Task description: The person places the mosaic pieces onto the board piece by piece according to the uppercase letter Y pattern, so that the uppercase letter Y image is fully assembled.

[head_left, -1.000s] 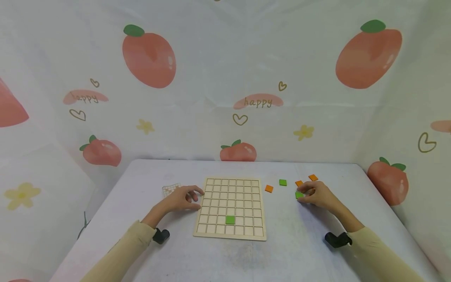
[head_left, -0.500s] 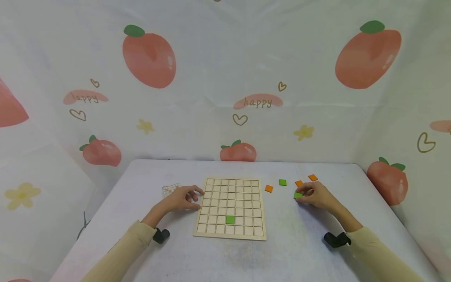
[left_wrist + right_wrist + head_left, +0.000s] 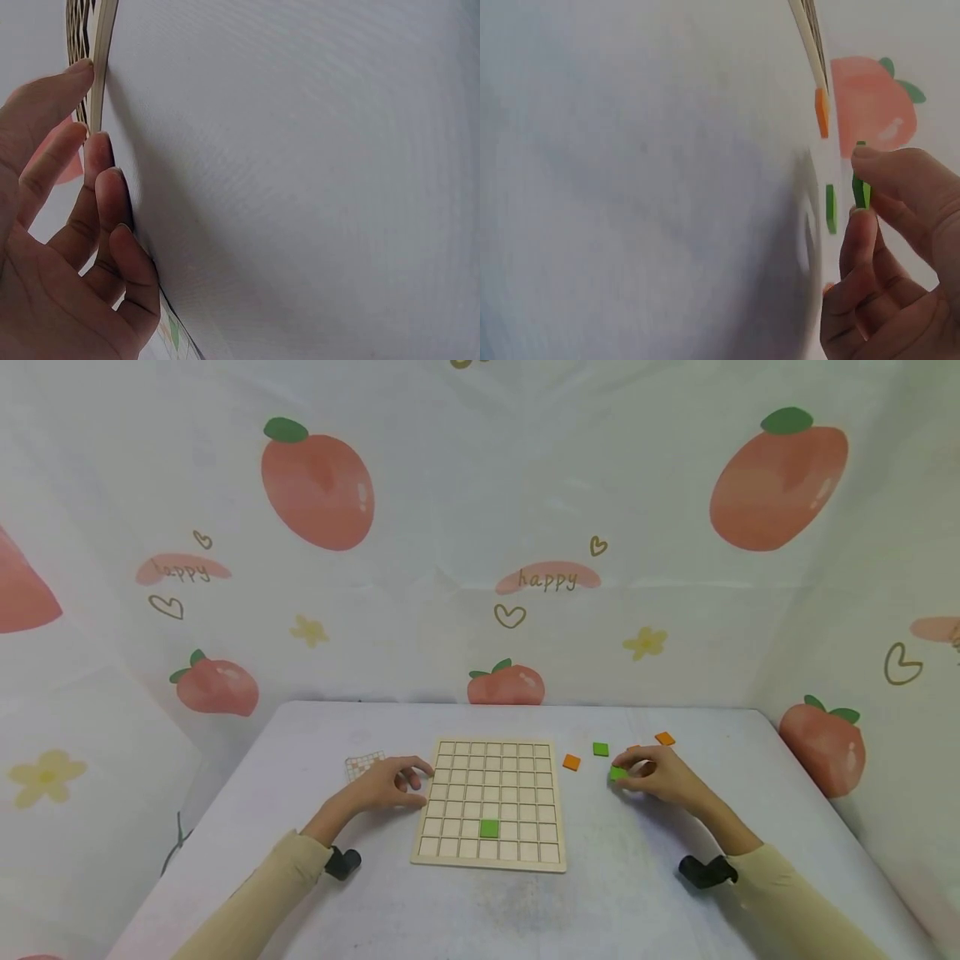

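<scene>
My right hand (image 3: 663, 774) pinches a green square tile (image 3: 862, 184) between thumb and fingertips; in the right wrist view the tile is raised off the table. A wooden grid board (image 3: 498, 806) lies flat mid-table, with one green tile (image 3: 489, 828) set in a cell of its second row from the front. At the board's left edge rests my left hand (image 3: 388, 782), fingers loosely bent. The left wrist view has its thumb tip against the board's side (image 3: 100, 71). Nothing is gripped in that hand.
Right of the board lie an orange tile (image 3: 572, 762), a green tile (image 3: 601, 749) and another orange tile (image 3: 664, 738). One more orange tile (image 3: 633, 747) is mostly hidden behind the right hand. A small patterned card (image 3: 363, 763) lies beyond the left hand.
My right hand has moved left toward the board, carrying the green tile away from the orange ones. The left hand and the board stay in place.
</scene>
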`<state>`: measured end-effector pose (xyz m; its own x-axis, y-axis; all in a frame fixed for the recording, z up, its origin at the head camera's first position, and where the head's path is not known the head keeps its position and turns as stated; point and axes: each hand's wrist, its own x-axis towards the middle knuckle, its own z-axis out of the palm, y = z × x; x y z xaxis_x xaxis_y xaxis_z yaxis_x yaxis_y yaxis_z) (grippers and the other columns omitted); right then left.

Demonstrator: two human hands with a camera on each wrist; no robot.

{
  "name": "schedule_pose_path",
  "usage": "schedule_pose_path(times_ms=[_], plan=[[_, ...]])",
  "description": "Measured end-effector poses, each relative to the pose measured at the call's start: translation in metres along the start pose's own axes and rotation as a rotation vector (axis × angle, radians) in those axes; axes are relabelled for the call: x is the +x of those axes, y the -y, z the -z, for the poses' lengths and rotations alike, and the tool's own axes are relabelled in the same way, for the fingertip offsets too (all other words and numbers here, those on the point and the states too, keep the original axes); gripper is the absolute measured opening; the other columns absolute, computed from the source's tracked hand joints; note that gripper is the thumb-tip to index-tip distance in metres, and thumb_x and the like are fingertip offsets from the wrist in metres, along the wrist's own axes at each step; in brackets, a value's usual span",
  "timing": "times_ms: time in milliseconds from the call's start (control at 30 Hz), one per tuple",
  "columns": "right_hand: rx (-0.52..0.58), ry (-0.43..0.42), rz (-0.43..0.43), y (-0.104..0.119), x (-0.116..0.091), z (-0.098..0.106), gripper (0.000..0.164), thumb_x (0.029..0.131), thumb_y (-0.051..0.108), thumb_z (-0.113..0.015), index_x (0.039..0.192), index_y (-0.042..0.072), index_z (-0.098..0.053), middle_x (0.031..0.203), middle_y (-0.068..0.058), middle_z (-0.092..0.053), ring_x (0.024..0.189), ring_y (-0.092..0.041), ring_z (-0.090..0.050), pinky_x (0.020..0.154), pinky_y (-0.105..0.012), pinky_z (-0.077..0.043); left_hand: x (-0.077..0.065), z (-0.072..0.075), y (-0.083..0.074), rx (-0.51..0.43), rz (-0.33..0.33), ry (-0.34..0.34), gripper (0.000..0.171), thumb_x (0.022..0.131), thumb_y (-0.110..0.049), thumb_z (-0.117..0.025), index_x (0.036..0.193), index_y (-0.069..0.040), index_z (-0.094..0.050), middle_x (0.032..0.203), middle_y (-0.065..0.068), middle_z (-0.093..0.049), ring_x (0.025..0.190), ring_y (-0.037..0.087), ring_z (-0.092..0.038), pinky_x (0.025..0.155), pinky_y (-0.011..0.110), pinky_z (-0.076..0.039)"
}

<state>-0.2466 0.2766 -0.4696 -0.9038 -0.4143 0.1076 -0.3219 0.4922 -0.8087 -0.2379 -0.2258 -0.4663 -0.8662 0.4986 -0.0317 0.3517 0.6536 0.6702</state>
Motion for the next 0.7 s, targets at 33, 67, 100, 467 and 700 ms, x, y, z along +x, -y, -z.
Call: schedule_pose_path(times_ms=[33,67,100,467,700], plan=[[0.005,0.002,0.008,0.001,0.001,-0.002,0.027,0.083,0.004,-0.084,0.107,-0.002,-0.074,0.107,-0.014,-0.069,0.084,-0.023,-0.064,0.068,-0.028,-0.052,0.0,0.0,0.0,-0.003,-0.002,0.0,0.042,0.084,-0.016,-0.084,0.121,-0.008,-0.067,0.088,-0.002,-0.062,0.074,0.015,-0.052,0.067,0.03,-0.043],[0.01,0.005,0.015,0.002,0.001,-0.003,0.027,0.083,0.004,-0.084,0.107,-0.002,-0.074,0.106,-0.014,-0.069,0.084,-0.023,-0.064,0.068,-0.028,-0.052,-0.001,0.0,0.0,-0.004,-0.001,-0.001,0.042,0.084,-0.016,-0.084,0.121,-0.008,-0.067,0.088,-0.002,-0.062,0.074,0.015,-0.052,0.066,0.03,-0.043],[0.011,0.008,0.019,0.003,0.002,-0.005,0.027,0.083,0.004,-0.084,0.107,-0.002,-0.074,0.106,-0.014,-0.069,0.083,-0.022,-0.064,0.067,-0.028,-0.052,-0.001,-0.001,0.0,-0.004,-0.001,-0.001,0.042,0.084,-0.016,-0.085,0.121,-0.008,-0.067,0.088,-0.002,-0.062,0.074,0.015,-0.052,0.066,0.03,-0.043],[0.025,0.063,0.079,0.018,0.012,-0.031,0.026,0.079,0.002,-0.085,0.102,0.0,-0.073,0.097,-0.007,-0.069,0.072,-0.017,-0.061,0.06,-0.027,-0.049,-0.002,0.0,0.0,0.001,0.017,-0.003,0.042,0.085,-0.017,-0.084,0.122,-0.009,-0.067,0.089,-0.003,-0.062,0.075,0.014,-0.053,0.067,0.029,-0.043],[0.032,0.087,0.158,0.026,0.022,-0.049,0.023,0.08,0.003,-0.085,0.1,0.003,-0.074,0.094,-0.004,-0.068,0.07,-0.015,-0.059,0.061,-0.026,-0.049,0.0,0.0,0.001,0.01,0.017,0.002,0.042,0.086,-0.018,-0.083,0.123,-0.011,-0.067,0.089,-0.004,-0.062,0.075,0.015,-0.053,0.068,0.03,-0.044]])
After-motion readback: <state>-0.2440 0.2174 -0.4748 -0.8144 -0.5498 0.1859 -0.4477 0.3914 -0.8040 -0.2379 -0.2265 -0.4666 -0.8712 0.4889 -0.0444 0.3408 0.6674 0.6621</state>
